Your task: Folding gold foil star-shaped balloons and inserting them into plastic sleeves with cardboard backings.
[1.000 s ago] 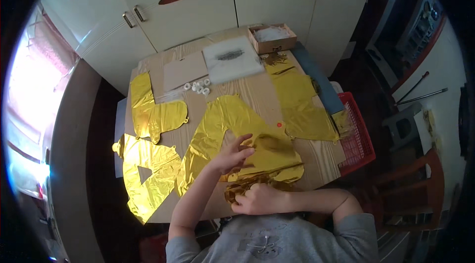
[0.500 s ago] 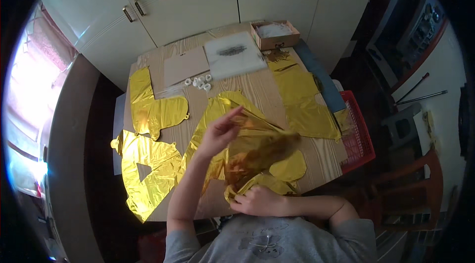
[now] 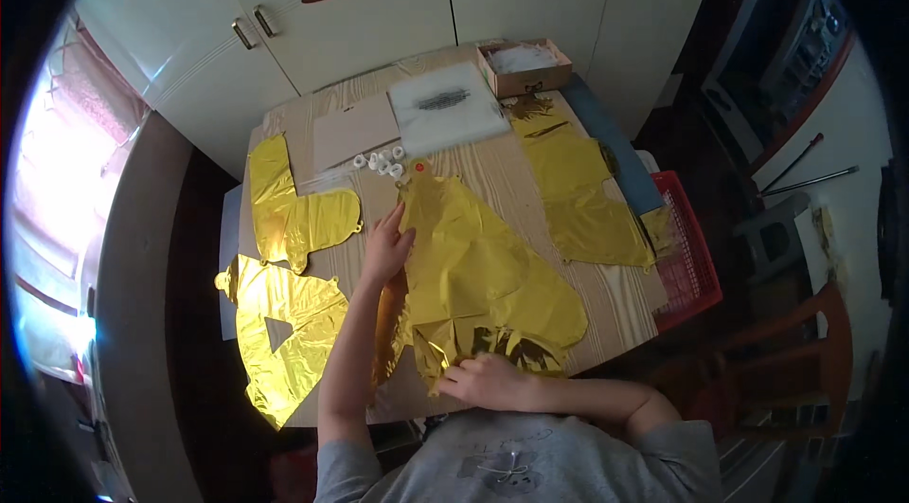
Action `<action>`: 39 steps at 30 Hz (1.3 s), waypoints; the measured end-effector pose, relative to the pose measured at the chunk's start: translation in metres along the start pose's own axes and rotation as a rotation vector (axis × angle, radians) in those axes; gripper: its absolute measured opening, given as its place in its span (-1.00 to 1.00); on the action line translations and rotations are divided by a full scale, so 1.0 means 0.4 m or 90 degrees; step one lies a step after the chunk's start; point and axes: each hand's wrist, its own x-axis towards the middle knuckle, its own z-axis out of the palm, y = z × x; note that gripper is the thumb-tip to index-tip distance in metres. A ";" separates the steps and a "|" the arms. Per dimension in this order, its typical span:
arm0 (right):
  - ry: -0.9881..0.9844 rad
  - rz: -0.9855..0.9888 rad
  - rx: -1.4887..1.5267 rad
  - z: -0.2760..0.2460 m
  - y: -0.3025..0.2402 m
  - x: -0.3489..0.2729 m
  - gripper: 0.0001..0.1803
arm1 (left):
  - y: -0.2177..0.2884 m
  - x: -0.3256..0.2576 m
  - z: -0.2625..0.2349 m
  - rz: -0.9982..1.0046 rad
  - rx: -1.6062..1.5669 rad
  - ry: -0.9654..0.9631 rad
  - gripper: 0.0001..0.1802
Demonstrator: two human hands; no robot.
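A flat, uninflated gold foil balloon (image 3: 483, 257) lies spread over the middle of the table, creased and folded along its near edge. My right hand (image 3: 488, 382) is closed on that near edge, close to my body. At the balloon's upper left side is my left hand (image 3: 386, 245), fingers stretched out and pointing away from me; whether it touches the foil I cannot tell. A small red round mark (image 3: 419, 167) shows on the balloon's far tip. A darker orange-gold strip of foil (image 3: 389, 328) hangs beside my left forearm.
More flat gold balloons lie around: an L-shaped one (image 3: 275, 205) and a triangular-holed one (image 3: 317, 299) at left, others (image 3: 592, 209) at right. Behind are white rolls (image 3: 383, 162), a cardboard sheet (image 3: 355, 134), a white packet (image 3: 445, 110) and an open box (image 3: 525, 81). A red basket (image 3: 701, 257) stands right.
The foil that was raised and blurred over the middle has come down and now lies spread flat. My left hand has moved left and slightly away; my right hand keeps its grip.
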 end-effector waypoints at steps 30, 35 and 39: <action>0.023 0.297 -0.064 -0.104 0.291 -0.186 -0.20 | 0.091 -0.081 0.048 0.133 0.337 -0.162 -0.13; 0.071 0.284 -0.048 -0.102 0.285 -0.209 -0.23 | 0.113 -0.109 0.056 0.148 0.328 -0.163 -0.15; 0.047 0.278 -0.068 -0.115 0.275 -0.203 -0.25 | 0.113 -0.108 0.052 0.142 0.330 -0.165 -0.15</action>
